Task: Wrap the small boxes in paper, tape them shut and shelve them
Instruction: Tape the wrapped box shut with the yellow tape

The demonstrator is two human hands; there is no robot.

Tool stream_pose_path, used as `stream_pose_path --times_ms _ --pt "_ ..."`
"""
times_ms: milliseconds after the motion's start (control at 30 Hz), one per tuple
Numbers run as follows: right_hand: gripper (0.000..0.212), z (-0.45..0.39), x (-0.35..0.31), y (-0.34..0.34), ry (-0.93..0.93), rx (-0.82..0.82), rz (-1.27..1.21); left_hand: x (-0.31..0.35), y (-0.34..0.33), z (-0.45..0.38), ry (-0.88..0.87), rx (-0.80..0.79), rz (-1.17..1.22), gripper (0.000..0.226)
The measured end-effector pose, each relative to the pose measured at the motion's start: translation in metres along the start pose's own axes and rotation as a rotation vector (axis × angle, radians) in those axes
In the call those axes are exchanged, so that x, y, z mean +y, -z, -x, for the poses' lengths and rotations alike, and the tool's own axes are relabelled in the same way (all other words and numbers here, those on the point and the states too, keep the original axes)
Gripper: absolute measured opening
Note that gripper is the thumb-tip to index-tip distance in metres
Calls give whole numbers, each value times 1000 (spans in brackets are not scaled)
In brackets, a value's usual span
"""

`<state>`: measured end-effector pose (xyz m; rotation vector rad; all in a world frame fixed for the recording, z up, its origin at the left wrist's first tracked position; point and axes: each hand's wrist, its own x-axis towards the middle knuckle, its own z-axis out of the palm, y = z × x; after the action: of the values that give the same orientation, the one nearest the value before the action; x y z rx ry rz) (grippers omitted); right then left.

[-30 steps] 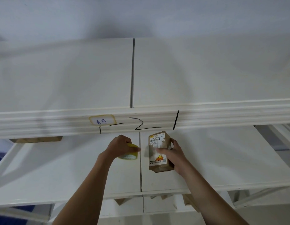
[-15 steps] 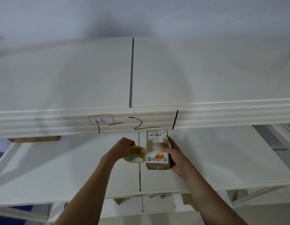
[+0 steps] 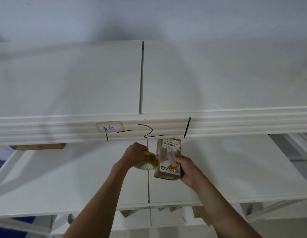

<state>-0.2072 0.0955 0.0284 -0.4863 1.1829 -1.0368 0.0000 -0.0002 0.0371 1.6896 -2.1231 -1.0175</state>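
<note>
Your left hand grips the tape roll, your right hand clasps the wrapped box; tape possibly unfinished, so shelving now risks the paper unfolding.

Only two forearms and two hands of the person show, in the lower half of the frame. Both forearms are bare: no sleeve, cuff or glove reaches into view on either one. The left forearm rises from the bottom edge left of centre to the left hand near the middle of the frame; the right forearm comes in from the lower right to the right hand just right of centre. No watch, bracelet or ring shows on the wrists or on the fingers that can be seen. The fingernails that show on the right hand are short and plain.
</note>
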Motion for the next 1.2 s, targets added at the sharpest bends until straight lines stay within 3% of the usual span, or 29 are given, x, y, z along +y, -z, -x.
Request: stream_pose_path --times_ms 167,267,333,400,533,800,900,1033,1200 --pt "55 1 -2 -11 48 106 371 11 -8 1 -31 78 -228 53" --pt "84 -8 4 -12 13 168 449 20 -11 3 -91 73 -314 40" --pt "66 -11 4 -10 -6 203 450 23 -10 4 -111 54 -338 34" --pt "40 -10 3 -5 -12 241 422 17 -4 3 -94 -64 -199 27" --pt "38 -10 4 5 -5 261 402 2 14 8 -64 -258 55 25" --pt "38 -12 4 11 -14 205 404 -5 24 12 -20 -240 234 24" --pt "39 -11 4 10 -16 206 385 -8 22 5 -21 -173 139 29" --pt "43 -10 -3 8 22 184 355 -20 14 1 57 42 -117 48" --pt "38 -5 -7 8 36 110 292 -20 7 -2 63 1 -90 56"
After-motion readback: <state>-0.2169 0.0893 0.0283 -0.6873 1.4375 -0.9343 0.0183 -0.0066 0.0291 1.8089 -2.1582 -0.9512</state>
